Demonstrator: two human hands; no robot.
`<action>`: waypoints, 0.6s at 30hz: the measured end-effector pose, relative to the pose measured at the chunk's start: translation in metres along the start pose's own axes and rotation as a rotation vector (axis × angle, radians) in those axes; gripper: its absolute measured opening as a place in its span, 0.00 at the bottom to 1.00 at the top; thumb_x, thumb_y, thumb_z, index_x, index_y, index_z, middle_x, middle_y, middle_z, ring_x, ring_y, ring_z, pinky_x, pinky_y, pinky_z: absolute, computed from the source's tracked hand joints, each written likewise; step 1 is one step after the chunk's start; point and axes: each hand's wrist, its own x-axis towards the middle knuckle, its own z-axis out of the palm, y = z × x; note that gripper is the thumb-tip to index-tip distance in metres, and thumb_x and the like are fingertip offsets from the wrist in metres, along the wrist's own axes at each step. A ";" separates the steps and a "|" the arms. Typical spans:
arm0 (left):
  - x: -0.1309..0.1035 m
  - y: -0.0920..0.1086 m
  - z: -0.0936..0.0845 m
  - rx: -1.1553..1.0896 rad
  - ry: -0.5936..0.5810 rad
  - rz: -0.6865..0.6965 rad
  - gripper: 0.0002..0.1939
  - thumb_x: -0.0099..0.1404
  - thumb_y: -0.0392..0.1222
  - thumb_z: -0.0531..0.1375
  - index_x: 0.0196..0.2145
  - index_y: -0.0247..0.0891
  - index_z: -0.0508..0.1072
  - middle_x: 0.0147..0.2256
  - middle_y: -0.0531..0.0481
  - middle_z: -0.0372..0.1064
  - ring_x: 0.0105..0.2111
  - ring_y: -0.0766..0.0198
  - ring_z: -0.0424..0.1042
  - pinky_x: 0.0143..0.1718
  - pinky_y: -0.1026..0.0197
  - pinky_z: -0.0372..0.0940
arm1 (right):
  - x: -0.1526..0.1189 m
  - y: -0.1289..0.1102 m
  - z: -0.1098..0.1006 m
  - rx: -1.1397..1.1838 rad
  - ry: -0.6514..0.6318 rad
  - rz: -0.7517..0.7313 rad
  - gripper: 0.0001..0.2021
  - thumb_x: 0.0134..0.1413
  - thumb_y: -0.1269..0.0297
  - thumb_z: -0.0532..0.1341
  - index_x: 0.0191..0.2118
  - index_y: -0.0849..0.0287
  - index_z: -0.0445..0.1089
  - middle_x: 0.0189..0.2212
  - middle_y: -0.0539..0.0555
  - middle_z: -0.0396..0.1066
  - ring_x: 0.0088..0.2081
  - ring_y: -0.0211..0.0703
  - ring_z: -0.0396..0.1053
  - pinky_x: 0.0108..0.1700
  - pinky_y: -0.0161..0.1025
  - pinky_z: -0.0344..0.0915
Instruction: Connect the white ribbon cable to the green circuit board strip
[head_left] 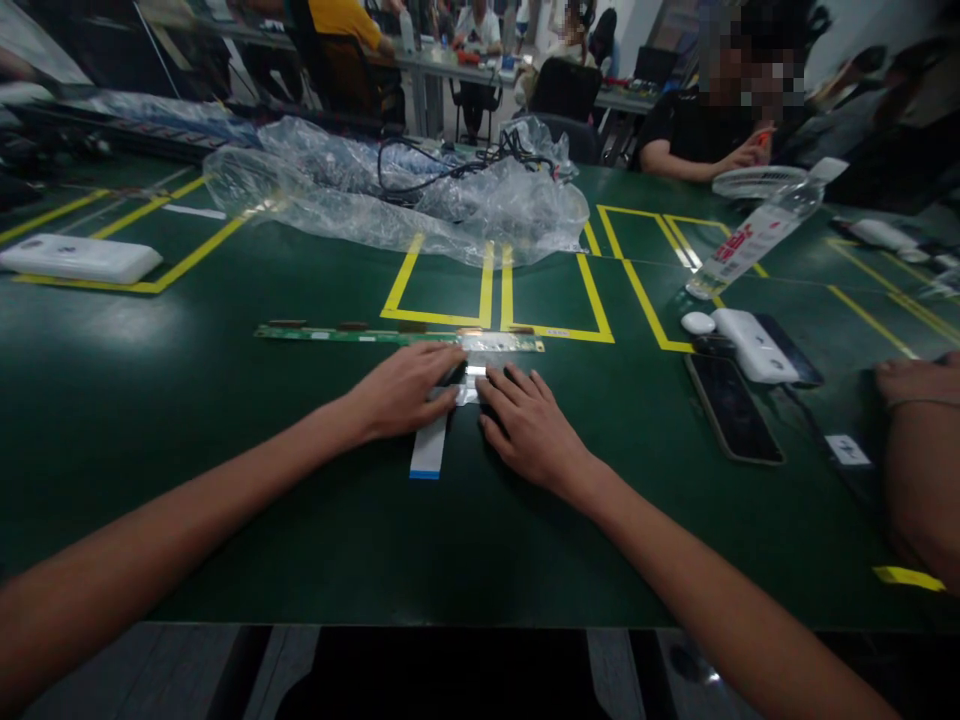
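Observation:
My left hand [409, 388] lies low over the table, its fingers stretched out and its thumb apart, touching the left side of a small shiny clear piece [471, 388]. My right hand [531, 425] rests on the other side with spread fingers, its index fingertip at the piece's right edge. From under my left hand comes a white flat ribbon cable [429, 448] with a blue end, pointing toward me. Just beyond my fingertips a long narrow green circuit board strip [360, 336] lies across the table; its right part looks silvery. How the cable meets the strip is hidden.
Clear plastic wrap [450, 205] with black cables lies behind yellow tape outlines [555, 331]. To the right are a phone [733, 408], a white device [754, 345] and a tilted bottle [765, 232]. Another white device [82, 258] lies left. A co-worker's arm [922, 460] rests at right.

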 end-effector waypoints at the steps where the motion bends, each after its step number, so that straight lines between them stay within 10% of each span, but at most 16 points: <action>1: -0.001 0.016 0.003 -0.027 0.007 0.046 0.31 0.75 0.48 0.50 0.69 0.27 0.61 0.66 0.35 0.60 0.67 0.50 0.59 0.67 0.48 0.56 | 0.000 -0.001 0.000 -0.002 -0.005 0.001 0.28 0.72 0.58 0.52 0.71 0.64 0.59 0.73 0.63 0.54 0.74 0.65 0.46 0.72 0.67 0.46; 5: -0.009 0.041 0.005 -0.063 0.023 0.101 0.32 0.74 0.47 0.51 0.69 0.23 0.58 0.66 0.32 0.59 0.68 0.49 0.57 0.69 0.48 0.54 | -0.002 -0.004 0.000 0.011 -0.026 -0.012 0.29 0.73 0.57 0.49 0.72 0.66 0.56 0.73 0.64 0.52 0.75 0.62 0.43 0.73 0.66 0.41; 18: -0.014 0.024 -0.002 -0.237 -0.032 0.039 0.33 0.73 0.43 0.51 0.71 0.30 0.50 0.70 0.34 0.51 0.69 0.47 0.55 0.68 0.43 0.55 | -0.001 -0.006 -0.004 0.017 -0.056 -0.018 0.28 0.72 0.58 0.51 0.72 0.61 0.56 0.73 0.61 0.53 0.75 0.61 0.44 0.73 0.67 0.41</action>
